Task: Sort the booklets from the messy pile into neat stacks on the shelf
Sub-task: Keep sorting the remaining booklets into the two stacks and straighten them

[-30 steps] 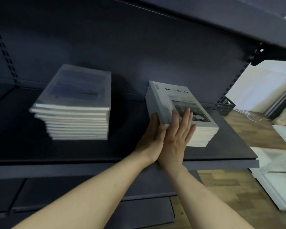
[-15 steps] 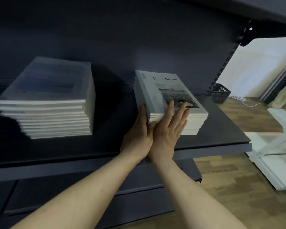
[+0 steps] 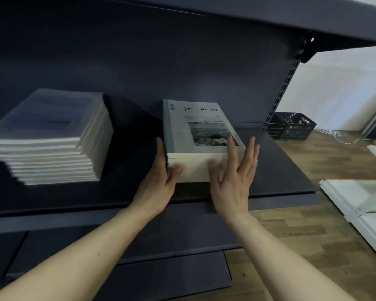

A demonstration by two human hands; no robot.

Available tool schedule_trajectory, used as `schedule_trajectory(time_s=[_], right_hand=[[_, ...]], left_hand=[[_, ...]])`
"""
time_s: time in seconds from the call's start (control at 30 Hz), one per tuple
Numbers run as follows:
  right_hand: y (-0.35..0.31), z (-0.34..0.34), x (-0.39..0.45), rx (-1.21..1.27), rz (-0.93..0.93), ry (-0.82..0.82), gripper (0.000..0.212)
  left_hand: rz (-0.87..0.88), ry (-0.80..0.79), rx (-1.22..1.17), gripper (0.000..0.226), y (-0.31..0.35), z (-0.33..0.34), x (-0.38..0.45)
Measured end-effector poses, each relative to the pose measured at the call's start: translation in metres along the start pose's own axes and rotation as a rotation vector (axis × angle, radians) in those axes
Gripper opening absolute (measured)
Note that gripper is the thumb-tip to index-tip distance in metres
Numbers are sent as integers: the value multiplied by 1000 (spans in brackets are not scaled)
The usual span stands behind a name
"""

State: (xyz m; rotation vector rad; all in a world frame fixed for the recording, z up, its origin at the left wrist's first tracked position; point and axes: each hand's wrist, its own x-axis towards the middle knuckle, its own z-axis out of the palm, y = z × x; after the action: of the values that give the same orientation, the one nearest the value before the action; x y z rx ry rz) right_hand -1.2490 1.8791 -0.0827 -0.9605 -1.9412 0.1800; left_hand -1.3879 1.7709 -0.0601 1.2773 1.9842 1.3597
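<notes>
On the dark shelf [image 3: 269,170], right of a taller stack [image 3: 50,140], the booklet stack [image 3: 195,148] is flanked by the left hand [image 3: 159,181], pressed flat to its side, and the right hand [image 3: 232,183], spread at its front. Edges are best squared by gentle, even tapping.

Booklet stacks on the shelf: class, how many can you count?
2: the left stack stands alone; the right stack sits between the left hand and right hand.
</notes>
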Motion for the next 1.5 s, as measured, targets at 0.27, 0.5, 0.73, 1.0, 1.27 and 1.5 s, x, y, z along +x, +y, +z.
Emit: schedule_trajectory(time_s=[0.27, 0.5, 0.73, 1.0, 1.27, 1.5], right_hand=[[19, 2, 15, 278, 141, -74, 101], [23, 3, 15, 277, 118, -61, 94], [24, 6, 16, 281, 135, -54, 92], [21, 6, 15, 283, 149, -7, 96], [22, 10, 16, 166, 135, -29, 91], [23, 9, 15, 177, 107, -15, 90]], left_hand=[[-18, 227, 14, 80, 8, 28, 5], [-26, 281, 56, 75, 4, 33, 6], [-24, 314, 78, 73, 0, 34, 8], [61, 355, -38, 90, 5, 35, 1], [92, 339, 133, 90, 1, 37, 2], [90, 306, 108, 94, 3, 35, 1]])
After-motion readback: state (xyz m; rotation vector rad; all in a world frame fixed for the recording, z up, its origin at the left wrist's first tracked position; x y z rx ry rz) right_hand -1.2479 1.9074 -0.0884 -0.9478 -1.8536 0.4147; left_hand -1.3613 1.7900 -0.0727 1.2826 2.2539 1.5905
